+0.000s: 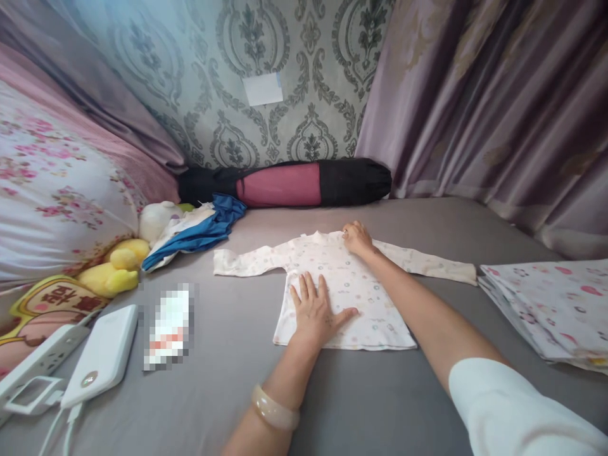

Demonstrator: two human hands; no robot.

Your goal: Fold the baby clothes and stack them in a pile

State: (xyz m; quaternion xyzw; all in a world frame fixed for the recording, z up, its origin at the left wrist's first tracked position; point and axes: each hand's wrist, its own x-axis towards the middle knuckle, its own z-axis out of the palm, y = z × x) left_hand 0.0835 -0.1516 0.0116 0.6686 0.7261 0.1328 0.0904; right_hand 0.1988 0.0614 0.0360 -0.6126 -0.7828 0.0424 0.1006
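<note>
The long-sleeved shirt (344,272) lies spread beneath the fingers of both hands. Those of the left hand (313,310) are splayed wide, palm down on its lower body; those of the right hand (357,239) curl at the neckline, though I cannot tell whether they pinch cloth. Smoothing probably goes best with light pressure from the left palm while the right evens the collar edge. Right of the fingers, the folded cloths (560,304) sit against or just beside the cuff, likely crowding that sleeve. Beyond the fingers lies a long roll (280,185); to their left, a blue-and-white garment (199,234) and, nearer the wearer, a white power bank (102,354), both well clear.
</note>
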